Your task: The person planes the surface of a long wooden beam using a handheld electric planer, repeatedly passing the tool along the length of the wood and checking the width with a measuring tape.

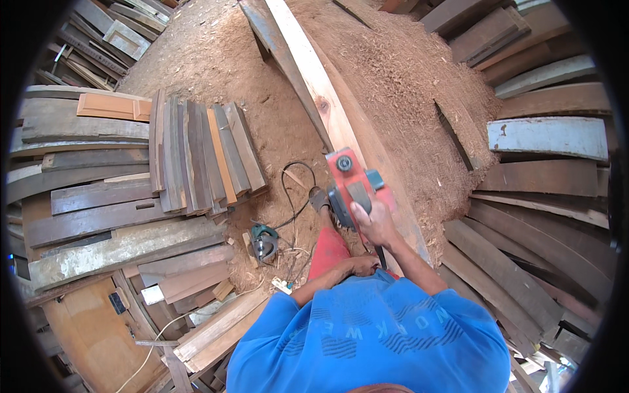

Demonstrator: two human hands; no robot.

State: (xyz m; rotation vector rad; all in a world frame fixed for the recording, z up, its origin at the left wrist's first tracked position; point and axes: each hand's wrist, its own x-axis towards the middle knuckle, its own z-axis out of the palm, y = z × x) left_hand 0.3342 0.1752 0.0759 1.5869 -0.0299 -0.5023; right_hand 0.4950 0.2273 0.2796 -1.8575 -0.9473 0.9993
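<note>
**Planing a long plank, sawdust everywhere**

Head view: right hand (372, 223) wrapped tight round the handle of a red electric planer (350, 187), fingers closed on the grip. Planer sitting flat on the near end of a long pale plank (314, 85) running away up the frame over a big heap of wood shavings (406, 85). Left hand (362, 265) down by the red-trousered knee, resting near the plank edge, fingers loosely curled, can't tell if gripping anything. Sandalled foot (319, 198) planted just left of the tool, black power cord (291, 196) looping on the ground beside it. Green power tool (264, 242) lying further left, stacks of dark boards (196, 154) beyond.

Probably best here: sole kept flat, steady even push along the grain, cord well behind the tool, free hand clear of the cutter
</note>
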